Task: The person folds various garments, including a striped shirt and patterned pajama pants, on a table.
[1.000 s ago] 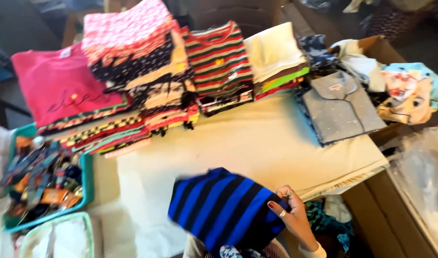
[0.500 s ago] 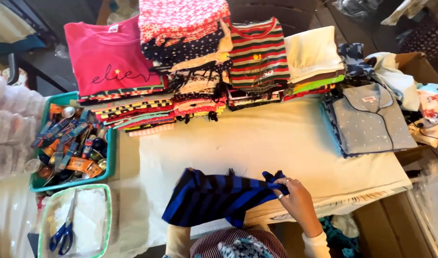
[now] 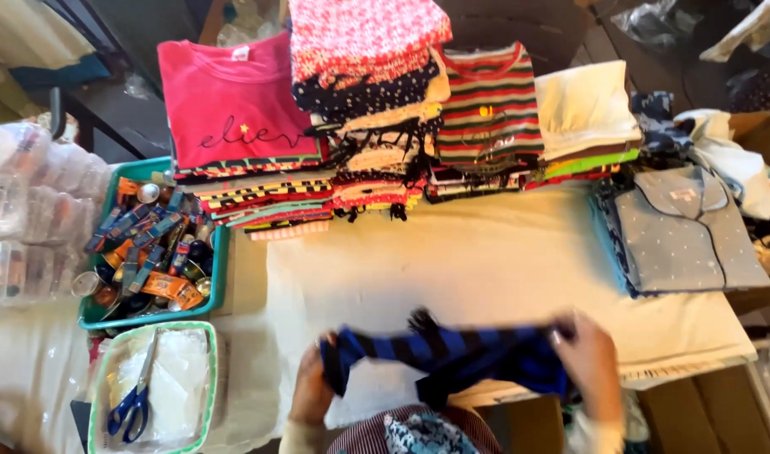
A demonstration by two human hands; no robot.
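Observation:
A blue and black striped garment (image 3: 452, 357) is stretched sideways between both hands over the near edge of the cloth-covered table (image 3: 486, 261). My left hand (image 3: 311, 388) grips its left end, my right hand (image 3: 588, 361) grips its right end. The garment is blurred and bunched in the middle. Behind it stand stacks of folded clothes: a pink top (image 3: 234, 113) on one pile, a red patterned pile (image 3: 364, 42), a red and green striped top (image 3: 490, 105), and a cream pile (image 3: 582, 105).
A grey dotted shirt (image 3: 688, 235) lies folded at the right. At left, a teal basket (image 3: 213, 282) holds several small tubes and jars; a lighter basket (image 3: 99, 395) holds blue scissors (image 3: 133, 403). Clear plastic packs (image 3: 23, 210) sit far left. Cardboard boxes stand at lower right.
The striped garment went from a broad bundle held by the right hand to a narrow strip pulled out between both hands. The view shifted, bringing the baskets at left into sight.

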